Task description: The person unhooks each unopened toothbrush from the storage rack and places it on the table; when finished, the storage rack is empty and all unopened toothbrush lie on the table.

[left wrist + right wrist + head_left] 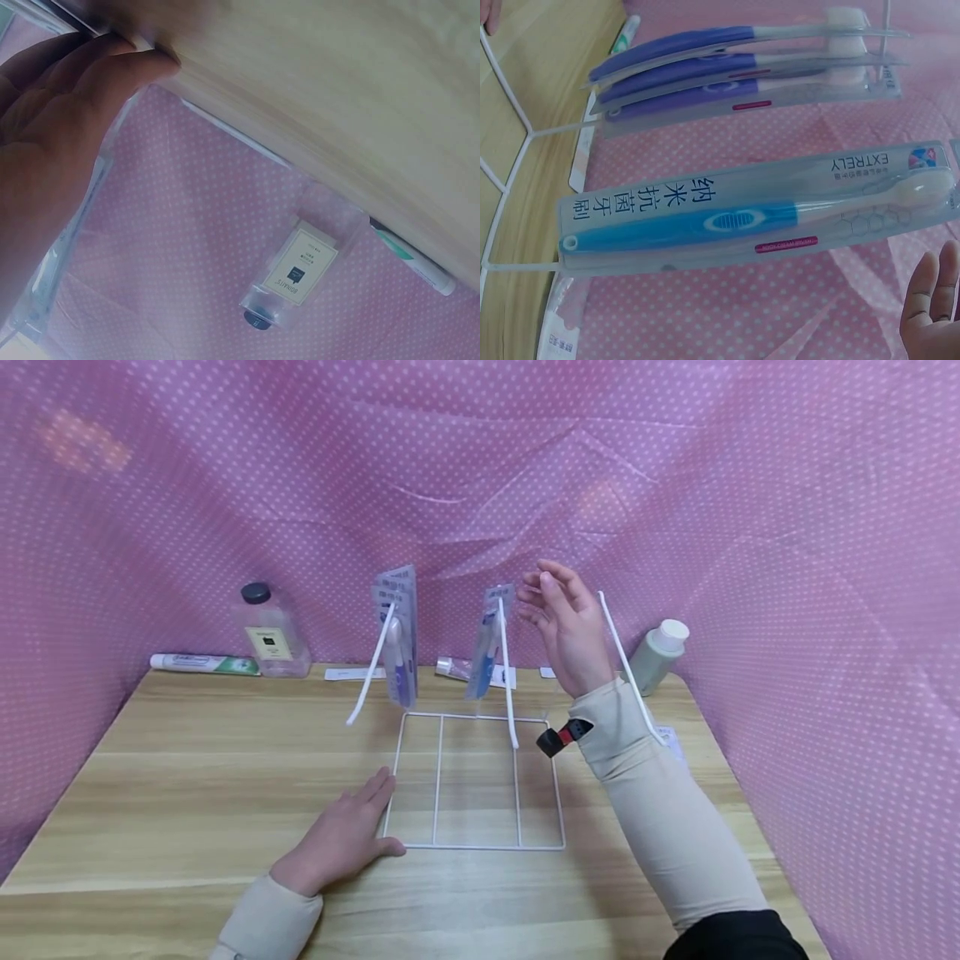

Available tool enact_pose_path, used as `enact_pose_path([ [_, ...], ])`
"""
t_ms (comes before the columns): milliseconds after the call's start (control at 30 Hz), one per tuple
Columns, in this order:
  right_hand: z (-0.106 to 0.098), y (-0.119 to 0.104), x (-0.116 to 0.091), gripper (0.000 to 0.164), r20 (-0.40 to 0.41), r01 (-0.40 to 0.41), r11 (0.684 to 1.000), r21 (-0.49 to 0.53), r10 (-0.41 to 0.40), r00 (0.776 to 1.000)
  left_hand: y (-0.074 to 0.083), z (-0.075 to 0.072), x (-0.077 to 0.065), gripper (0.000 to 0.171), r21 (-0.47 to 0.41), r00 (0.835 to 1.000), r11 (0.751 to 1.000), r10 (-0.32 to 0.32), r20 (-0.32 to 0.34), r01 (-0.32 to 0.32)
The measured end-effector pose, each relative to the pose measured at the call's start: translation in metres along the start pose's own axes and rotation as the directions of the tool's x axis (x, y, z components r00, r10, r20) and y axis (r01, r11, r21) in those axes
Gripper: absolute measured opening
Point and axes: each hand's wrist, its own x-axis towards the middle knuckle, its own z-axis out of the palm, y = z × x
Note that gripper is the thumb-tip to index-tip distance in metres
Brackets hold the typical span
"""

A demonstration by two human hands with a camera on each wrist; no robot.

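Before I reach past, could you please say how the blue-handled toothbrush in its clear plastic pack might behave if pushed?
The packed blue-handled toothbrush would probably swing, since it hangs from a slim white wire hook. It is likely light, being narrow and flat. Its glossy plastic may be slippery.

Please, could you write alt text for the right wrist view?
A packaged blue toothbrush spans the middle, below three packaged purple toothbrushes. At lower right, the right hand is near the blue brush's head, holding nothing; pink dotted cloth hangs behind.
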Motion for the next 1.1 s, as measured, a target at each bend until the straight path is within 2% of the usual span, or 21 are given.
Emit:
enact_pose_path([
  [300, 0.001, -0.003, 0.003, 0.021, 0.006, 0.002, 1.0, -0.013, -0.002, 1.0, -0.001, 0.0, 0.002, 0.1, 0.024, 1.0, 1.0, 0.013, -0.013, -0.013],
  [467, 0.003, 0.0, 0.002, 0.026, 0.002, -0.034, 0.998, -0.059, 0.035, 0.999, -0.001, 0.001, 0.002, 0.1, 0.025, 1.0, 1.0, 0.005, -0.005, -0.005],
  [700, 0.008, 0.005, 0.0, 0.018, 0.015, -0.06, 0.992, -0.113, 0.062, 0.998, -0.001, 0.001, 0.002, 0.1, 0.018, 1.0, 1.0, -0.002, 0.009, 0.002],
  [833, 0.01, 0.007, -0.001, 0.02, 0.025, -0.057, 0.989, -0.136, 0.06, 0.998, -0.001, 0.001, 0.002, 0.1, 0.017, 1.0, 1.0, -0.002, 0.011, 0.002],
  [967, 0.009, 0.007, -0.004, 0.023, 0.04, -0.041, 0.979, -0.201, 0.05, 0.998, -0.001, 0.001, 0.002, 0.101, 0.015, 1.0, 1.0, -0.002, 0.009, 0.002],
  [1100, 0.01, 0.005, -0.007, 0.019, 0.067, -0.005, 0.959, -0.285, 0.025, 0.997, -0.002, 0.001, 0.001, 0.1, 0.015, 1.0, 1.0, -0.006, 0.01, 0.006],
])
